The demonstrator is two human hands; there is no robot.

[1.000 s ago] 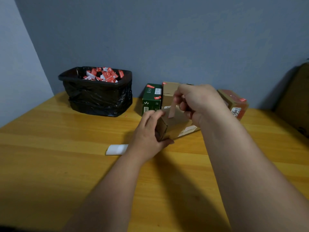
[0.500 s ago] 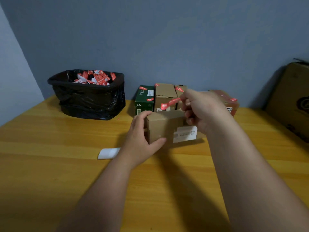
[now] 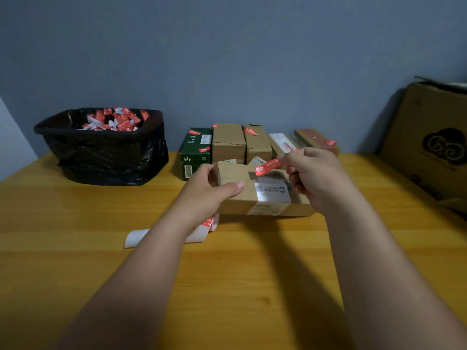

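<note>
Print on red sticker (image 3: 266, 168) too blurred

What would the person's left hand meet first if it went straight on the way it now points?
The cardboard box: the left hand grips its left end, so going on would only push it. Behind, probably next, stands the row of small boxes by the wall, though depth is unclear.
</note>
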